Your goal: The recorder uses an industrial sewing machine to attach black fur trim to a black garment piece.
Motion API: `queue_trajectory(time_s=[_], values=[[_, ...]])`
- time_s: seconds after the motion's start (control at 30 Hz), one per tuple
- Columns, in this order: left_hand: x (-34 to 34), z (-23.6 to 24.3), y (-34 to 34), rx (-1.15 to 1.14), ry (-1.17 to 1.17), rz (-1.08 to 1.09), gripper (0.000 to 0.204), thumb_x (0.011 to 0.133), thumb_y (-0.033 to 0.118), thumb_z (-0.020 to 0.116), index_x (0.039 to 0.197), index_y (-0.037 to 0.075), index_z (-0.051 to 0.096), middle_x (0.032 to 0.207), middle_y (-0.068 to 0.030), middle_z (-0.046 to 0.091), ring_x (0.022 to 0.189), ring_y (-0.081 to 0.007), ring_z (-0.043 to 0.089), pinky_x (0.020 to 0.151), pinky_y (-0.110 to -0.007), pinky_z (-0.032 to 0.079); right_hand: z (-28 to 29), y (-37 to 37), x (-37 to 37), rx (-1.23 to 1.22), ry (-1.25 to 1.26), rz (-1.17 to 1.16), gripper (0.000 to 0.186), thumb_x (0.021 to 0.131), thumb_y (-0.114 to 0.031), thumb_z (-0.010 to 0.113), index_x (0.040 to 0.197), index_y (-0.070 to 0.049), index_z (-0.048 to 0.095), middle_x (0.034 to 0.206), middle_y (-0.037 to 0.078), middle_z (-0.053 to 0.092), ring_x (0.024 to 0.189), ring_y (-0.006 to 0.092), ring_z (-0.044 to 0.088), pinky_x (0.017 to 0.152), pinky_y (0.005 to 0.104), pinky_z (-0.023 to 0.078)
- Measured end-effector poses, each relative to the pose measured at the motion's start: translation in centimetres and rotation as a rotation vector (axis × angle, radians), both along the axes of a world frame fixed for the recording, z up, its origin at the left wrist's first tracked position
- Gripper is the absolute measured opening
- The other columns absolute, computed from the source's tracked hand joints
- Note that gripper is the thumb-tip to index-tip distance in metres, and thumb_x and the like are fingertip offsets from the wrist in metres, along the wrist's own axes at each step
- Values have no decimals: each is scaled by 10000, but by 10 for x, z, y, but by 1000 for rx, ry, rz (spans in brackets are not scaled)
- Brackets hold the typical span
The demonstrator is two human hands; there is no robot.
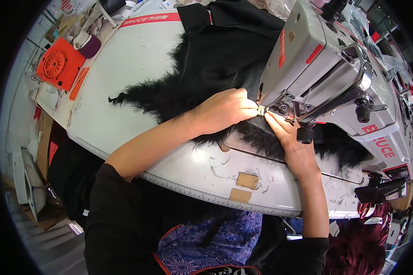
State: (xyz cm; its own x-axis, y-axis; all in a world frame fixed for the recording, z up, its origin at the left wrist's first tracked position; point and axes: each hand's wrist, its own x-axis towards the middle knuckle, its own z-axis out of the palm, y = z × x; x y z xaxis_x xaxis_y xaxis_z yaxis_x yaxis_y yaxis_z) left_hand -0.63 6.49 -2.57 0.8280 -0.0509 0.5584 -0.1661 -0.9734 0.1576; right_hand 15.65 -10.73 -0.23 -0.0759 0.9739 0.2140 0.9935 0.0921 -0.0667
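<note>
A black garment [215, 59] with a fluffy feather-like trim [158, 94] lies across the sewing machine's bed. Close to the needle area of the white sewing machine [291, 55], a small pale label [261, 110] catches the lamp light. My left hand [227, 107] is closed, its fingertips pinching the black cloth at the label's left edge. From the right, my right hand [287, 135] rests on the cloth with its fingers stretched out, their tips beside the label. The fingers partly cover the cloth under the presser foot, so the stitching spot is hidden.
The white table [124, 59] has a measuring tape strip [183, 187] along its near edge. Two tan patches [247, 180] sit near that edge. An orange plastic device [59, 64] and a purple thread cone [88, 46] stand far left. Dark red fabric [358, 243] hangs lower right.
</note>
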Motion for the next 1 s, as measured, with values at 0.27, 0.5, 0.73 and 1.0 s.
queue_trajectory(time_s=[0.27, 0.5, 0.73, 1.0], values=[[-1, 3, 0, 12, 19, 8, 230, 758, 107, 559, 972, 67, 630, 951, 11, 619, 835, -195, 527, 769, -291, 454, -1, 1, 3, 37, 40, 12, 472, 782, -8, 443, 1234, -94, 546, 1213, 84, 566, 1115, 288, 509, 981, 376, 378], [-19, 5, -19, 8, 149, -53, 268, 793, 123, 554, 1048, 69, 616, 1029, -62, 571, 1006, -235, 548, 841, -338, 447, 7, -10, 6, 107, 120, 64, 394, 731, 13, 485, 1107, -44, 591, 1153, 83, 599, 1015, 288, 557, 903, 355, 424], [-17, 5, -10, -144, 113, -55, 371, 624, 16, 628, 983, 108, 621, 1122, -43, 569, 1041, -214, 506, 844, -321, 401, 5, -14, -10, 132, 99, 21, 460, 649, 67, 497, 1088, -31, 594, 1175, 80, 581, 933, 282, 525, 853, 367, 426], [-15, 16, 22, -101, 292, -179, 488, 569, -20, 660, 1023, 154, 630, 1248, -20, 540, 1206, -213, 452, 950, -376, 324, 0, -23, -47, 115, 64, -109, 423, 707, 13, 546, 1129, 13, 535, 1228, 112, 510, 946, 305, 506, 779, 377, 448]])
